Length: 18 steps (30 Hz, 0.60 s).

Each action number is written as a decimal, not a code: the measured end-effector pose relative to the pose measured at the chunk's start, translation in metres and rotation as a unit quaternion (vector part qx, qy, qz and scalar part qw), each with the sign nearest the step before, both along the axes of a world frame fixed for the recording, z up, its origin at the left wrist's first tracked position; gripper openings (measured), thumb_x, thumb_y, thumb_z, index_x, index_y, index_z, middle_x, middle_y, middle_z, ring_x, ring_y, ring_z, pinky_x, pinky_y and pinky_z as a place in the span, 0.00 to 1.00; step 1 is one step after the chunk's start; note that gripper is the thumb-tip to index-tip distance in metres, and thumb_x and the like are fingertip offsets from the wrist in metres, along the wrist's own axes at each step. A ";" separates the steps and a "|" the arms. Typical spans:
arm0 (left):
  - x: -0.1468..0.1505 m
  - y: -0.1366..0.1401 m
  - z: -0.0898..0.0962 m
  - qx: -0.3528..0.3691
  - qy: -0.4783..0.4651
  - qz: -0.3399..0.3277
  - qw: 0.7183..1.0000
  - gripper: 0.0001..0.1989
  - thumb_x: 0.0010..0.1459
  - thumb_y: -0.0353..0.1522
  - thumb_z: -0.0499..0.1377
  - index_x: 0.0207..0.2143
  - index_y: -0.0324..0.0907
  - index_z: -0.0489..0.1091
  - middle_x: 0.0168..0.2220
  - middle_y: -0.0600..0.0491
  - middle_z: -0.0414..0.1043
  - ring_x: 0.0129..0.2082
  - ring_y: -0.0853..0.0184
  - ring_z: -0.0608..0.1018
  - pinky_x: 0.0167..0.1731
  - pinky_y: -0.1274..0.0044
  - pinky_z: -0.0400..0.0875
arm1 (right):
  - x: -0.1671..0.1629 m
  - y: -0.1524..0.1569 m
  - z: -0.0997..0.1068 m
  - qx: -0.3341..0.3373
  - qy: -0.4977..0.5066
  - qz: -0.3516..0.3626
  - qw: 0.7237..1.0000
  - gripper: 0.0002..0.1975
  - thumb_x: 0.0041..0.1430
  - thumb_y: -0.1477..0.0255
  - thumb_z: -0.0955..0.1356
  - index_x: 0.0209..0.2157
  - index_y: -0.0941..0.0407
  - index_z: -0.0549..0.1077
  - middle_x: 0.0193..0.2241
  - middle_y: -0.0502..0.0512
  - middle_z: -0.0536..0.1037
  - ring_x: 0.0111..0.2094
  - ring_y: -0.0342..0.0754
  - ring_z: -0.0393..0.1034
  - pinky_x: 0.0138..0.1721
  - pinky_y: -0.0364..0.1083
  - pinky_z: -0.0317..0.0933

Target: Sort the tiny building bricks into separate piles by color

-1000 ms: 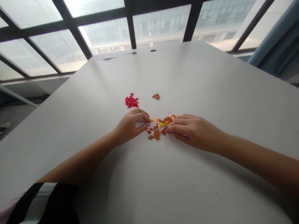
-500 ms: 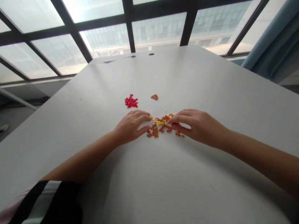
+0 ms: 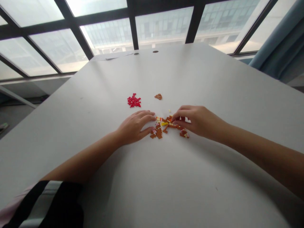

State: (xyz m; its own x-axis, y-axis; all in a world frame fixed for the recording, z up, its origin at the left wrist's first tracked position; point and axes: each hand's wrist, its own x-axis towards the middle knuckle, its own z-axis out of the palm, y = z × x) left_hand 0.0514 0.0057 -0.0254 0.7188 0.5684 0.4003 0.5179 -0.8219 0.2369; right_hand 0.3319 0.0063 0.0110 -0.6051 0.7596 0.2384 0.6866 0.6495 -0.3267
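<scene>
A mixed pile of small building bricks (image 3: 165,127), brown, orange, yellow and pale pink, lies between my hands on the white table (image 3: 147,183). At its left edge rests my left hand (image 3: 137,126), fingers apart, holding nothing; the fingertips reach the nearest pieces. My right hand (image 3: 192,119) is over the right side of the pile with thumb and fingertips drawn together. Whatever is pinched there is too small to make out. A long yellow brick (image 3: 164,123) stands out in the middle of the pile.
Beyond the pile lie a heap of red bricks (image 3: 134,100) and a small cluster of brown bricks (image 3: 158,96). One pale yellow piece (image 3: 169,110) sits apart. Windows and a blue curtain (image 3: 277,53) are behind the table.
My right thumb and fingertips have drawn closer together, and pieces under them have shifted. My left hand stays at the pile's left edge. The whole view has tilted slightly.
</scene>
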 end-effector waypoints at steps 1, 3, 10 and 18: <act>0.000 0.000 0.000 0.002 -0.001 0.000 1.000 0.14 0.72 0.38 0.56 0.53 0.39 0.72 0.57 0.40 0.77 0.59 0.53 0.78 0.60 0.59 0.73 | -0.001 0.009 0.001 -0.007 0.009 -0.027 1.000 0.06 0.63 0.72 0.71 0.36 0.54 0.83 0.34 0.54 0.83 0.30 0.46 0.76 0.34 0.45 0.66; 0.000 0.000 0.000 0.001 0.000 0.003 1.000 0.14 0.71 0.37 0.56 0.53 0.39 0.72 0.57 0.41 0.77 0.59 0.54 0.78 0.60 0.59 0.73 | -0.004 0.030 0.001 -0.014 0.018 -0.078 0.997 0.06 0.62 0.71 0.72 0.35 0.54 0.83 0.32 0.53 0.83 0.29 0.45 0.75 0.35 0.45 0.66; 0.000 0.001 -0.002 0.009 -0.001 0.003 1.000 0.14 0.71 0.36 0.57 0.53 0.38 0.72 0.57 0.39 0.77 0.59 0.52 0.78 0.60 0.58 0.74 | -0.031 0.097 -0.019 0.013 -0.018 -0.190 0.981 0.10 0.64 0.72 0.70 0.41 0.57 0.84 0.40 0.60 0.85 0.41 0.53 0.78 0.44 0.49 0.66; 0.001 0.001 -0.002 -0.003 0.005 0.009 1.000 0.14 0.70 0.37 0.57 0.53 0.41 0.73 0.58 0.41 0.77 0.59 0.54 0.77 0.60 0.60 0.73 | -0.043 0.115 -0.025 0.030 0.042 -0.199 0.979 0.14 0.65 0.78 0.67 0.48 0.60 0.83 0.44 0.61 0.85 0.42 0.52 0.79 0.50 0.48 0.68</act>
